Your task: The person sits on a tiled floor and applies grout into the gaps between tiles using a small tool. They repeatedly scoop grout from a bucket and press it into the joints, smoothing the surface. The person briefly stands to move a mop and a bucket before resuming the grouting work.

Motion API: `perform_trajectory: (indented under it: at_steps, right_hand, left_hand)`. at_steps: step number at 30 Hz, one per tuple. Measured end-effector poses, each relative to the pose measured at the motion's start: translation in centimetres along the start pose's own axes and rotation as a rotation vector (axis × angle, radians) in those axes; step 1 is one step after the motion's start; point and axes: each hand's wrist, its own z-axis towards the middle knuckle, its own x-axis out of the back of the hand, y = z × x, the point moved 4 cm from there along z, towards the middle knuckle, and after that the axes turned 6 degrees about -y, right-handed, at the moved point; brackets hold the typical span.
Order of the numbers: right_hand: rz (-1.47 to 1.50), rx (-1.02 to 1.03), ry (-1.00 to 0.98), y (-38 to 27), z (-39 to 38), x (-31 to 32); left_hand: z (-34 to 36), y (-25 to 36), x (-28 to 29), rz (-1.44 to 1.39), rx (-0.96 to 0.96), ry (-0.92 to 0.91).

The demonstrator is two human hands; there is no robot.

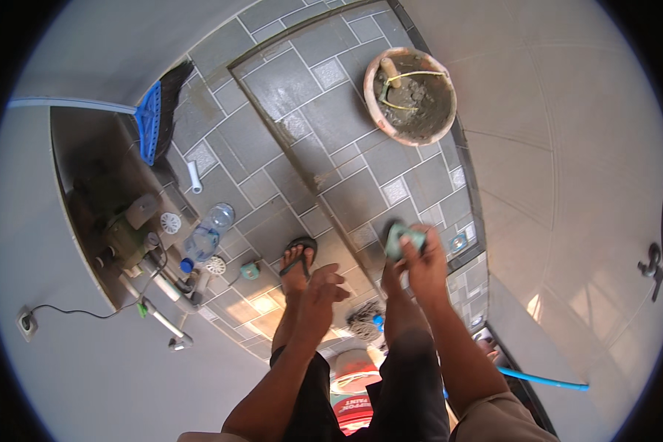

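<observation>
My right hand (pixel 427 265) is closed around a small pale green piece (pixel 401 241), with the thumb on top. It could be a sponge or a folded cloth; its kind is not plain. My left hand (pixel 323 289) hovers over my left leg, its fingers loosely stretched and nothing in them. Below lies a grey tiled floor, where my left foot wears a black flip-flop (pixel 299 255). A round, pale green item (pixel 250 270) rests on the tiles left of that foot. Farther off stands a bucket (pixel 373 110) of wet grey mortar, with a wooden-handled tool (pixel 390 71) stuck in it.
A clear plastic bottle (pixel 208 232) lies at left beside white drain covers (pixel 215 265) and a pump with pipes (pixel 132 243). A blue broom (pixel 149 125) leans farther back. Red paint pails (pixel 353 405) stand near my legs. A raised tile strip (pixel 295 158) crosses the floor.
</observation>
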Motion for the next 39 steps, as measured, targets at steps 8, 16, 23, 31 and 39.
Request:
perform_trajectory:
  at_steps: [8,16,23,31,39]
  right_hand:
    - [-1.046,0.426,0.159,-3.9,29.2,13.1]
    - [-1.472,0.651,-0.175,-2.4,44.0,11.9]
    - [-1.198,0.502,-0.236,1.0,46.9,6.9]
    - [-1.23,0.454,-0.13,2.9,47.8,3.1]
    - [-0.92,0.344,-0.19,4.9,51.8,3.9]
  left_hand:
    - [-3.6,-1.7,7.5,0.343,-0.009,0.407]
    - [-8.6,-6.5,-3.9,0.075,0.174,0.654]
    - [-0.2,-19.8,-9.2,0.117,0.157,0.357]
    - [1.2,-24.4,-9.9,0.208,0.289,0.307]
    - [2.5,-25.4,-8.1,-0.001,0.252,0.373]
